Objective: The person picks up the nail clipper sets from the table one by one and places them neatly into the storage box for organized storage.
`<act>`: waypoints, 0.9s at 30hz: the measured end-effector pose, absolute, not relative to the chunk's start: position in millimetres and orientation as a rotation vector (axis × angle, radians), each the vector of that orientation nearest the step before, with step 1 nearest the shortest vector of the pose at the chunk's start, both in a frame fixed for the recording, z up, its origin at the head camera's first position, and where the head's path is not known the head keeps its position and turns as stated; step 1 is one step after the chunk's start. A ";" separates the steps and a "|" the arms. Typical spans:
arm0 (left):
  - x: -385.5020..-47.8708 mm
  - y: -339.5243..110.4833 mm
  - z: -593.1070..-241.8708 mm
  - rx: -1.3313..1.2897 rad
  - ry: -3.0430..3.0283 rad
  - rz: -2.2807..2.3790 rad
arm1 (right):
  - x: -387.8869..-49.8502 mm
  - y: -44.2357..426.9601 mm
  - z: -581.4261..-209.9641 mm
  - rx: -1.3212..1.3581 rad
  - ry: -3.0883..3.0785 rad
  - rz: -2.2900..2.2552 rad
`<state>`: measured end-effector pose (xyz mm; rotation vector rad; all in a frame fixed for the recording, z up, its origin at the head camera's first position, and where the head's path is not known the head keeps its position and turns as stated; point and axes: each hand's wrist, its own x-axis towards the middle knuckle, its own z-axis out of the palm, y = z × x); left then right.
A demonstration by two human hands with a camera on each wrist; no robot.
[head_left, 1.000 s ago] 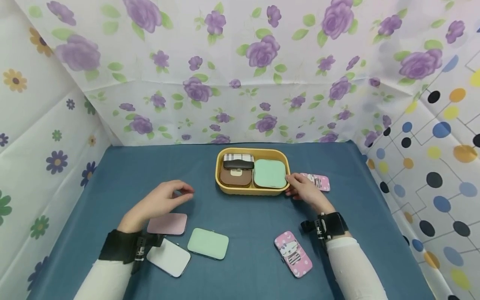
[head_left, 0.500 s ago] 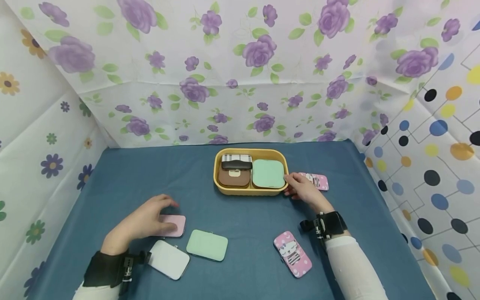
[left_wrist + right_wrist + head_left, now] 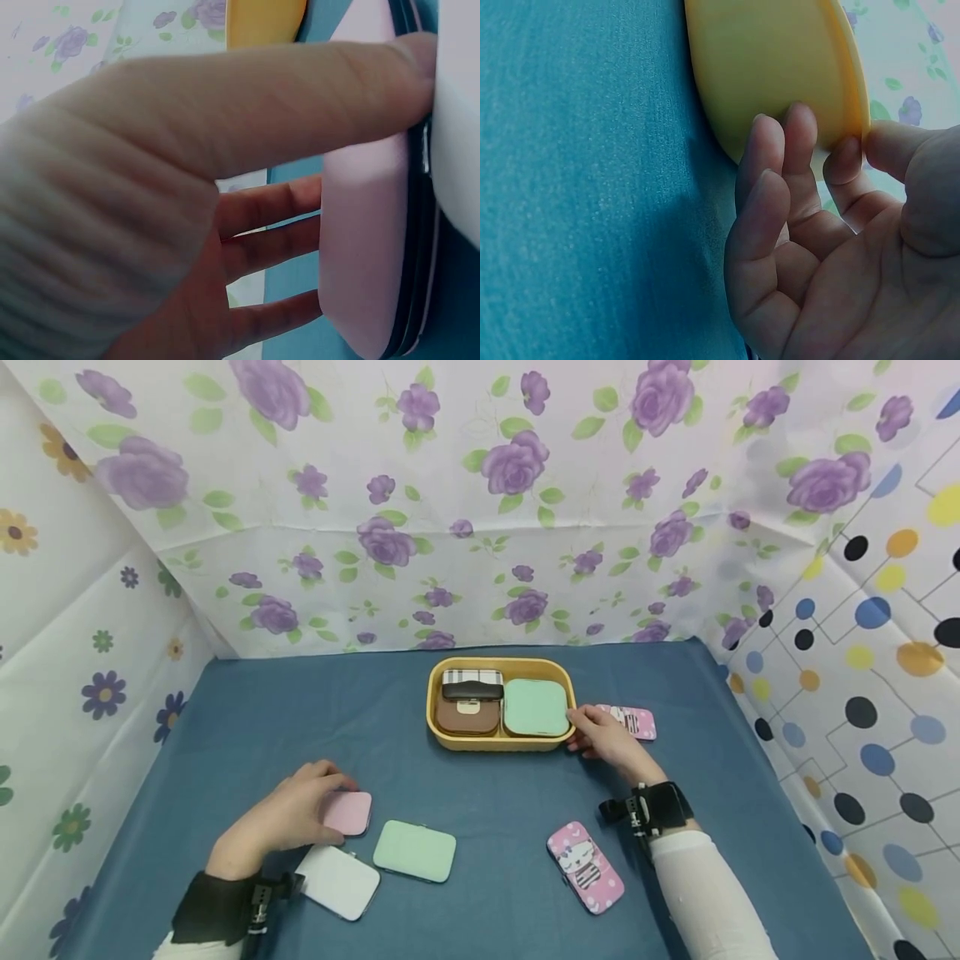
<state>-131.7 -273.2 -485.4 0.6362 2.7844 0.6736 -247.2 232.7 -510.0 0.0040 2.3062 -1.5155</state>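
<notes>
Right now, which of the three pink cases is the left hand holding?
The plain pink case, just beyond the white case: the left hand holds it between thumb and fingers. The near printed case and far printed case lie to the right.

Before the basket (image 3: pixel 495 745), three cases (image 3: pixel 415 851) leftward, a fourth case (image 3: pixel 587 867) rightward; right of it, a fifth case (image 3: pixel 640 724)
</notes>
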 end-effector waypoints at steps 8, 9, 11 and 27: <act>-132.8 -270.4 -486.9 0.610 2.804 0.608 | -248.7 231.1 -512.4 0.016 2.308 -1.517; -132.9 -270.2 -486.9 0.612 2.808 0.597 | -249.2 230.9 -512.4 0.016 2.307 -1.517; -133.4 -269.9 -486.9 0.624 2.820 0.573 | -250.1 230.5 -512.5 0.017 2.308 -1.516; -134.6 -271.4 -486.4 0.734 2.844 0.561 | -249.9 233.0 -513.5 -0.003 2.303 -1.499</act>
